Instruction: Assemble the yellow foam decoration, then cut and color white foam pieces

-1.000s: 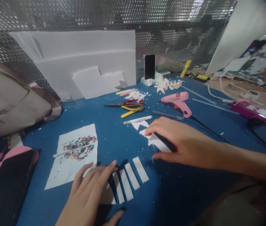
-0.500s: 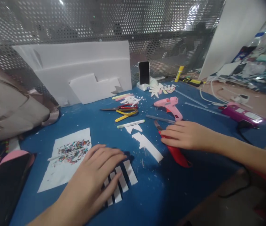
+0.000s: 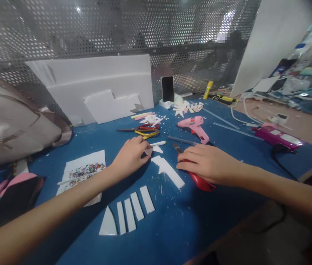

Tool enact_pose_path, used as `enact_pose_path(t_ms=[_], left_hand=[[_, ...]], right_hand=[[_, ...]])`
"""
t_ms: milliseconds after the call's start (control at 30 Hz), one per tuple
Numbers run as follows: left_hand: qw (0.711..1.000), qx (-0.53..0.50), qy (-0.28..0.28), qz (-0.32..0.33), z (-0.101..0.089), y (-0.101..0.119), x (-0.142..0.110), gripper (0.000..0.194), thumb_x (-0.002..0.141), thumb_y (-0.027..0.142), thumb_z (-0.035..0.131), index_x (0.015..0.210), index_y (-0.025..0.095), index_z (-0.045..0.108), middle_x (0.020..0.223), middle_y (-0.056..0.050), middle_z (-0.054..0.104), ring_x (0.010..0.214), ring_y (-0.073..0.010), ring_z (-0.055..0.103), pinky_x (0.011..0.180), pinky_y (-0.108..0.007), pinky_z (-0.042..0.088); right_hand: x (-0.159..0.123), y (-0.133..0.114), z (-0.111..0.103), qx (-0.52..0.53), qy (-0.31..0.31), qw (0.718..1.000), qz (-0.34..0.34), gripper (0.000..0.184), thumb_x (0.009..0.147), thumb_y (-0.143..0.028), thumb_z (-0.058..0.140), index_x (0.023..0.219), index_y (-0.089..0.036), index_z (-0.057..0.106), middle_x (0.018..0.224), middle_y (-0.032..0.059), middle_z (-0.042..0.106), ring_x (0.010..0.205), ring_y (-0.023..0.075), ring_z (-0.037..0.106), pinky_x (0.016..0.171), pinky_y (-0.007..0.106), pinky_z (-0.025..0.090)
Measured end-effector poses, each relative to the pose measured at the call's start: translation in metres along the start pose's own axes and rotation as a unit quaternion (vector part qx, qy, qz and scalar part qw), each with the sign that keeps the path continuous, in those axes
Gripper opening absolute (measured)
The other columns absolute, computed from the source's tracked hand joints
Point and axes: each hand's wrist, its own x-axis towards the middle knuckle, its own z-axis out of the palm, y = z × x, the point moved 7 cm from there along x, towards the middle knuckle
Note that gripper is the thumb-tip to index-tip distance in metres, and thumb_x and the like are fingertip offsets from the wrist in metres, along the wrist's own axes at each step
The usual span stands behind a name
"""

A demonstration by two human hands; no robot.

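Fronting perforated metal (image 3: pixel 112 33), the blue tabletop (image 3: pixel 169 235) bears a red cutter (image 3: pixel 201 181).

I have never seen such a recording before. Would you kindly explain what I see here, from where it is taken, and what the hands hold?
There is no machine here: these are a person's two bare hands, seen by a camera worn on that person's head, looking forward and down.

The right hand lies over a red utility knife; how firmly it grips is unclear. The left hand is at a marker and a white scrap; I cannot tell whether it grips either.

On the blue tabletop lie four white strips, scissors, a pink glue gun and a paper sheet bearing shiny flakes.
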Motion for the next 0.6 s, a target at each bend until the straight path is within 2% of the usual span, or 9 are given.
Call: enact_pose_path(t_ms=[67, 133, 200, 400, 500, 600], left_hand=[[1.000, 0.001, -0.003, -0.014, -0.001, 0.001, -0.002, 0.029, 0.093, 0.036, 0.060, 0.114, 0.016, 0.059, 0.115, -0.008, 0.061, 0.100, -0.0213, 0.062, 0.085, -0.042, 0.053], [1.000, -0.003, -0.004, -0.025, -0.004, 0.002, -0.005, 0.030, 0.092, 0.037, 0.060, 0.113, 0.016, 0.059, 0.115, -0.008, 0.061, 0.100, -0.0213, 0.062, 0.085, -0.043, 0.053], [0.999, -0.012, -0.002, -0.034, -0.010, 0.003, -0.010, 0.030, 0.092, 0.037, 0.060, 0.112, 0.015, 0.060, 0.113, -0.007, 0.062, 0.099, -0.0211, 0.062, 0.085, -0.042, 0.052], [0.996, -0.067, 0.018, -0.054, -0.027, -0.002, -0.042, 0.024, 0.088, 0.034, 0.063, 0.102, 0.016, 0.058, 0.102, -0.004, 0.061, 0.093, -0.0198, 0.060, 0.081, -0.039, 0.050], [0.993, -0.098, 0.017, -0.058, -0.030, 0.003, -0.059, 0.020, 0.082, 0.027, 0.064, 0.098, 0.019, 0.055, 0.095, -0.003, 0.061, 0.089, -0.0199, 0.058, 0.078, -0.037, 0.046], [0.991, -0.121, 0.004, -0.053, -0.027, 0.018, -0.069, 0.018, 0.081, 0.026, 0.060, 0.097, 0.021, 0.054, 0.092, -0.002, 0.061, 0.085, -0.0200, 0.057, 0.078, -0.038, 0.043]], right_hand=[[0.008, -0.004, 0.002, 0.048, -0.021, 0.998, 0.043, 0.026, 0.098, -0.027, 0.046, 0.119, -0.018, 0.060, 0.112, 0.0076, 0.065, 0.098, 0.0235, 0.057, 0.081, 0.037, 0.044], [0.017, -0.007, 0.006, 0.075, -0.037, 0.992, 0.092, 0.042, 0.093, -0.046, 0.054, 0.124, -0.017, 0.057, 0.109, 0.0094, 0.065, 0.094, 0.0256, 0.057, 0.078, 0.038, 0.044], [0.026, -0.010, 0.010, 0.076, -0.046, 0.989, 0.122, 0.053, 0.088, -0.054, 0.058, 0.125, -0.016, 0.056, 0.105, 0.0105, 0.064, 0.090, 0.0271, 0.057, 0.075, 0.038, 0.044], [0.041, -0.007, 0.016, 0.065, -0.061, 0.983, 0.158, 0.036, 0.087, -0.031, 0.056, 0.119, -0.015, 0.057, 0.096, 0.0095, 0.064, 0.082, 0.0244, 0.057, 0.069, 0.034, 0.039], [0.040, 0.005, 0.015, 0.032, -0.061, 0.977, 0.202, 0.031, 0.086, -0.029, 0.056, 0.113, -0.014, 0.058, 0.091, 0.0107, 0.064, 0.081, 0.0249, 0.056, 0.067, 0.033, 0.037], [0.041, 0.010, 0.011, 0.021, -0.045, 0.976, 0.212, 0.032, 0.088, -0.032, 0.055, 0.114, -0.014, 0.057, 0.093, 0.0114, 0.064, 0.085, 0.0261, 0.057, 0.069, 0.034, 0.038]])
